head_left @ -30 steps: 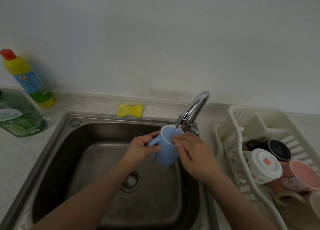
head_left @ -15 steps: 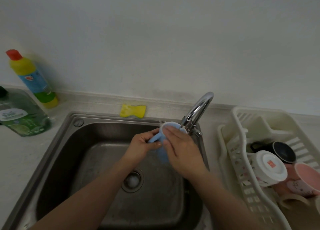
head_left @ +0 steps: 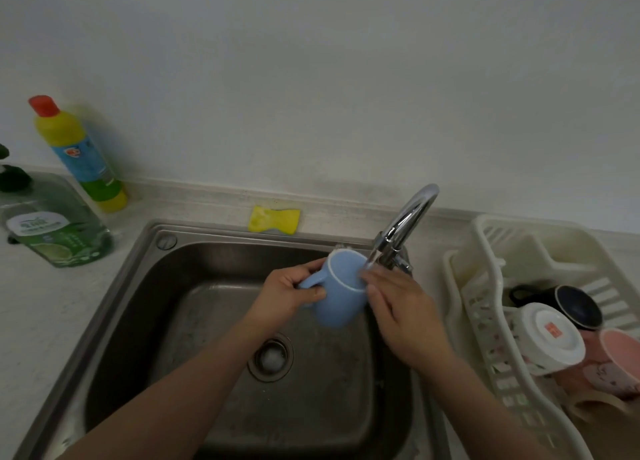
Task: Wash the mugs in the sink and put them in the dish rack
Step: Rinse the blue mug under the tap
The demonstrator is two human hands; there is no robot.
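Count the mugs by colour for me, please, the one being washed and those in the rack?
Blue: 1, the blue mug held over the sink
Black: 1, the black mug
White: 1, the white mug
Pink: 1, the pink mug
Beige: 1, the beige mug, partly cut off
Total: 5

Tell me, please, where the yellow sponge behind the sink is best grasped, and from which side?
Pinch the yellow sponge at its narrowed middle, coming from above. It lies flat on the counter ledge behind the sink, and its waisted shape probably gives fingers a natural hold there.
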